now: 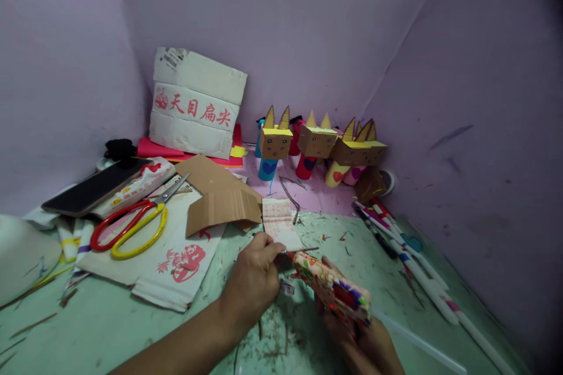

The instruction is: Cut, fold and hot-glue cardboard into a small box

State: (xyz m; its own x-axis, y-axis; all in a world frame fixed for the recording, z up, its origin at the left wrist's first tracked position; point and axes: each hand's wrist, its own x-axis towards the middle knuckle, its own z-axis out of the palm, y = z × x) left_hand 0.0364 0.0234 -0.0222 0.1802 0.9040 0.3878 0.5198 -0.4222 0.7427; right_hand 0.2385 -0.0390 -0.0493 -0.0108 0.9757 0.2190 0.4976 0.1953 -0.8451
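Near the middle front, my left hand [255, 266] pinches a thin brown twig [308, 249] between thumb and fingers. My right hand [352, 334] is wrapped round a chunky tool with a colourful floral cover [332, 287], which looks like a glue gun. Its narrow tip points left and meets the twig close to my left fingertips. A small printed paper sheet [279, 220] lies just behind my left hand. Part of the right hand's fingers is hidden under the tool.
Red-and-yellow scissors [132, 228] and a dark phone [97, 187] lie on cardboard at left. Brown cardboard pieces [224, 211] are behind my left hand. Cardboard-headed figures [275, 143] stand by the back wall. Pens [422, 269] lie at right; twig scraps dot the green table [220, 334].
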